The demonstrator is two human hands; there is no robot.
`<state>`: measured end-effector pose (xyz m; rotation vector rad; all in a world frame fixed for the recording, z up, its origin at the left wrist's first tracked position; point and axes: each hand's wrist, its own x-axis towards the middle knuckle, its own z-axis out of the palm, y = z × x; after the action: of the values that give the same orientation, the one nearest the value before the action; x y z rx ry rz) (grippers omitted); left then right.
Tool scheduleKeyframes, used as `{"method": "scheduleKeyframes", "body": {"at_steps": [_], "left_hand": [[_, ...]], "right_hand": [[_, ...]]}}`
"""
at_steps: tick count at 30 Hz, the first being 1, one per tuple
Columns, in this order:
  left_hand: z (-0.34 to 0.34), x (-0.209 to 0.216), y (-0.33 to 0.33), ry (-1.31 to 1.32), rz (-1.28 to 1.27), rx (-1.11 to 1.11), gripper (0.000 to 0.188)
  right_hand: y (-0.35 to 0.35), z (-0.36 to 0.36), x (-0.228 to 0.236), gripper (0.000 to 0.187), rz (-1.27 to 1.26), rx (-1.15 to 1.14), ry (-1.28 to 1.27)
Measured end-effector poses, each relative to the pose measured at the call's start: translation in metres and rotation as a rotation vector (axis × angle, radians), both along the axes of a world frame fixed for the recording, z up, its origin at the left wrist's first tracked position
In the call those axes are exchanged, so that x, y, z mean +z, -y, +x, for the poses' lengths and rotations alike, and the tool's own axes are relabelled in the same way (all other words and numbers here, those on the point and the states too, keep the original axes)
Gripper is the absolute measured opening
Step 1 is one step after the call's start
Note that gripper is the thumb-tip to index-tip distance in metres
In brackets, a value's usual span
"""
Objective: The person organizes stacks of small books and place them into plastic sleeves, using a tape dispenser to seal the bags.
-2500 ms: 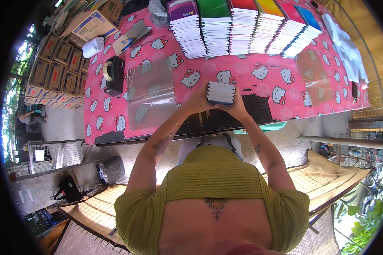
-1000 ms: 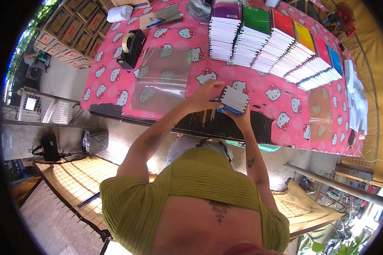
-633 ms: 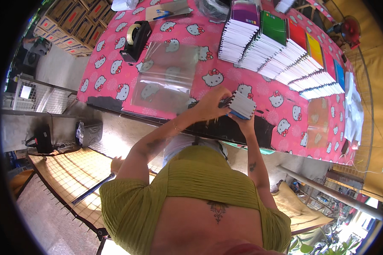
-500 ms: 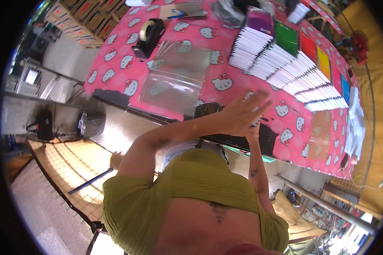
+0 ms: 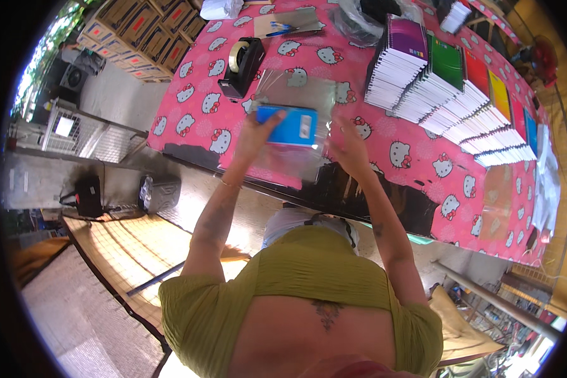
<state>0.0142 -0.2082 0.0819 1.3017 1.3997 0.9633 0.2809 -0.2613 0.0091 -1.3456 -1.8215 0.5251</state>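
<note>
My left hand [image 5: 258,133] grips the left end of a small blue notebook [image 5: 290,126], with the thumb on its cover. The notebook is over a stack of clear plastic sleeves [image 5: 296,165] near the table's front edge; I cannot tell whether it touches them. To the right of the sleeves, my right hand [image 5: 351,151] holds nothing. Its fingers are apart and slightly blurred. On the right of the table stand tall stacks of spiral notebooks [image 5: 416,88] with purple, green, red, yellow and blue covers.
The table [image 5: 400,154] has a pink patterned cover, torn to black along the front edge. A tape dispenser [image 5: 241,66] stands left of the sleeves. Behind are pens [image 5: 282,28] on a brown board [image 5: 299,19]. Cardboard boxes [image 5: 129,31] are piled at the far left.
The blue notebook has come into clear view in my left hand, which has moved left over the sleeves. My right hand has moved left and no longer overlaps the left arm.
</note>
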Motion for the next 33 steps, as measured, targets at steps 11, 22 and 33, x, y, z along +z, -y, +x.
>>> {"method": "scheduleKeyframes", "body": {"at_steps": [11, 22, 33], "left_hand": [[0.017, -0.069, -0.056, 0.055, -0.320, -0.258, 0.068], [0.003, -0.071, -0.060, -0.390, 0.027, -0.134, 0.081], [-0.032, -0.084, -0.051, 0.346, -0.410, -0.169, 0.043]], "right_hand": [[0.004, -0.003, -0.008, 0.127, -0.458, -0.016, 0.632], [0.004, -0.020, 0.006, 0.049, -0.561, -0.326, -0.382], [0.017, -0.063, 0.004, 0.042, -0.631, -0.412, -0.890]]}}
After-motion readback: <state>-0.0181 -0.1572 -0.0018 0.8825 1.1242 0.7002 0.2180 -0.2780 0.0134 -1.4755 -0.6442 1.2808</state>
